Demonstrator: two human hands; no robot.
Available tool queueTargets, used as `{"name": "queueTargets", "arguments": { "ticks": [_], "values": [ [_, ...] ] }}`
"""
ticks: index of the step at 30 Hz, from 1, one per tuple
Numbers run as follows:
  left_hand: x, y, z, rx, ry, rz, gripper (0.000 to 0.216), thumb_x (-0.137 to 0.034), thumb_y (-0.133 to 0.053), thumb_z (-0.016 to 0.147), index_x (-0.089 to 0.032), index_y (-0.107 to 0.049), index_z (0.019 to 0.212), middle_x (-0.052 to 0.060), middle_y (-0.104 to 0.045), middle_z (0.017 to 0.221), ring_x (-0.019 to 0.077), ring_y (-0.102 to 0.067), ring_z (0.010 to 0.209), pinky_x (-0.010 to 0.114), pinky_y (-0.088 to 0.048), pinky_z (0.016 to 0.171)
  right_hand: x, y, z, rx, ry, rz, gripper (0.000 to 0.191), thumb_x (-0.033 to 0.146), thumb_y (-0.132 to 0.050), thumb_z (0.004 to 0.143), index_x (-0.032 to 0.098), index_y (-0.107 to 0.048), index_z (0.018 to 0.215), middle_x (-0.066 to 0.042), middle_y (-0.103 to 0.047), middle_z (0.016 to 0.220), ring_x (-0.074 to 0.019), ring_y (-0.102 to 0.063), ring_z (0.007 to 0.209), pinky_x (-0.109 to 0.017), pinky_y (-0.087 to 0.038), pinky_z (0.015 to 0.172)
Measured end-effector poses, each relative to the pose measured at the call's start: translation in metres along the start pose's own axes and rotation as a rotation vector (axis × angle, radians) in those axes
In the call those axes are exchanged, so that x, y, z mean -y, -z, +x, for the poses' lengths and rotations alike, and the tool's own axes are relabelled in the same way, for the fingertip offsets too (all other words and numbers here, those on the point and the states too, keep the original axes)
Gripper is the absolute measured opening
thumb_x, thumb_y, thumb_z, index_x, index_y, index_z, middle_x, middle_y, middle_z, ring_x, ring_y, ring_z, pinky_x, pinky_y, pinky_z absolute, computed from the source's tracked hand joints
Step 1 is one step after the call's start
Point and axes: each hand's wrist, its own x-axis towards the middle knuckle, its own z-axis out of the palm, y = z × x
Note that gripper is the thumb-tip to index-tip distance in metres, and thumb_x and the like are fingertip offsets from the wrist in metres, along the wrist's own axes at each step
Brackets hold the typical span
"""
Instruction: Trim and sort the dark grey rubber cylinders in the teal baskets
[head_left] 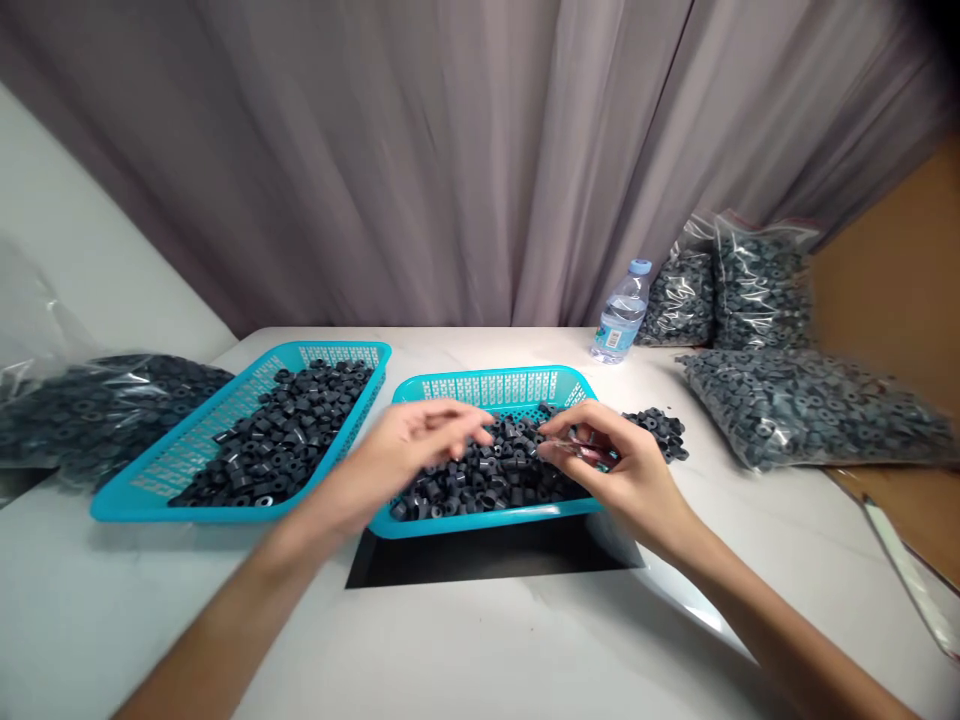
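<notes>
Two hands work over the middle teal basket (480, 388) of black rubber rings (480, 475) — left hand (409, 440) loosely open, right hand (615, 460) pinching something small, blurred.

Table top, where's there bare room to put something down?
The table is bare nearest you, between both forearms below the middle basket, and at its near left corner under the left basket. Crowded: right side, with bags of parts; water bottle behind.

teal lattice trays (491, 388), black rings (487, 475), mauve curtain (450, 150)
</notes>
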Motion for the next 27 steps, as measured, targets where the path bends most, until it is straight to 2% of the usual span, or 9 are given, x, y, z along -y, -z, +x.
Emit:
{"name": "queueTargets", "arguments": {
  "ticks": [3,5,8,10,14,17,20,23,27],
  "values": [
    [0.008,0.062,0.002,-0.398,-0.013,0.218,0.033,-0.045,-0.066,0.088,-0.019,-0.073,0.106,0.007,-0.075,0.109,0.0168,-0.059,0.084,0.027,-0.046,0.077,-0.004,0.0,0.001,-0.079,-0.052,-0.008,0.012,0.033,-0.067,0.091,0.021,-0.067,0.089,-0.002,-0.067,0.088,-0.0132,-0.053,0.069,-0.026,-0.042,0.06],
    [0.019,0.102,0.0,-0.625,0.13,0.444,0.032,-0.041,-0.06,0.091,-0.019,-0.069,0.112,0.004,-0.075,0.105,0.0188,-0.061,0.091,0.027,-0.046,0.082,-0.006,-0.001,0.002,-0.11,-0.078,-0.026,0.013,0.033,-0.066,0.09,0.02,-0.066,0.086,-0.002,-0.067,0.086,-0.0127,-0.051,0.067,-0.025,-0.039,0.057],
    [0.032,0.141,-0.007,-0.686,0.289,0.592,0.029,-0.036,-0.068,0.083,-0.017,-0.071,0.105,0.001,-0.07,0.079,0.0259,-0.061,0.091,0.032,-0.043,0.084,-0.01,-0.002,0.002,-0.127,-0.095,-0.041,0.012,0.032,-0.066,0.09,0.02,-0.066,0.086,-0.001,-0.067,0.085,-0.0122,-0.049,0.065,-0.025,-0.037,0.055],
    [0.033,0.146,-0.013,-0.693,0.339,0.745,0.044,-0.045,-0.067,0.083,-0.017,-0.069,0.118,0.003,-0.066,0.079,0.0319,-0.06,0.097,0.036,-0.041,0.088,-0.013,-0.003,0.002,-0.135,-0.082,-0.064,0.008,0.028,-0.065,0.088,0.02,-0.066,0.087,-0.001,-0.067,0.086,-0.0125,-0.05,0.066,-0.025,-0.037,0.056],
    [0.018,0.114,-0.015,-0.755,0.164,0.818,0.058,-0.052,-0.052,0.095,-0.013,-0.058,0.137,0.014,-0.062,0.122,0.0367,-0.053,0.115,0.042,-0.037,0.099,-0.014,-0.003,0.0,-0.166,-0.022,-0.134,0.002,0.021,-0.065,0.087,0.021,-0.066,0.088,-0.001,-0.066,0.087,-0.0132,-0.051,0.068,-0.026,-0.039,0.059],
    [0.002,0.058,-0.007,-0.545,0.006,0.11,0.051,-0.052,-0.049,0.098,-0.013,-0.061,0.129,0.012,-0.064,0.125,0.0253,-0.057,0.105,0.031,-0.042,0.087,-0.005,-0.003,-0.003,-0.163,0.056,-0.147,0.004,0.021,-0.062,0.09,0.021,-0.066,0.09,-0.001,-0.063,0.083,-0.0126,-0.05,0.065,-0.025,-0.04,0.057],
    [-0.007,-0.004,0.0,-0.114,0.102,-0.534,0.056,-0.058,-0.046,0.099,-0.009,-0.063,0.121,0.016,-0.068,0.116,0.0218,-0.058,0.096,0.028,-0.043,0.073,0.01,-0.01,-0.008,-0.136,0.194,-0.169,0.004,0.023,-0.064,0.092,0.022,-0.067,0.094,0.0,-0.058,0.077,-0.0121,-0.049,0.062,-0.025,-0.04,0.054],
    [-0.009,-0.045,-0.002,0.017,0.264,-0.789,0.061,-0.06,-0.047,0.098,-0.006,-0.063,0.121,0.016,-0.068,0.108,0.0208,-0.059,0.091,0.029,-0.045,0.075,0.017,-0.021,-0.015,-0.074,0.308,-0.197,0.014,0.025,-0.07,0.089,0.022,-0.068,0.103,-0.002,-0.059,0.083,-0.0129,-0.056,0.068,-0.024,-0.046,0.056],
    [-0.006,-0.058,-0.008,0.105,0.354,-0.924,0.067,-0.065,-0.046,0.096,-0.007,-0.061,0.127,0.013,-0.067,0.102,0.0198,-0.058,0.085,0.032,-0.047,0.078,0.008,-0.035,-0.021,0.01,0.368,-0.25,0.028,0.023,-0.07,0.09,0.024,-0.065,0.117,-0.005,-0.064,0.1,-0.0133,-0.063,0.076,-0.025,-0.053,0.063]
  ]
}}
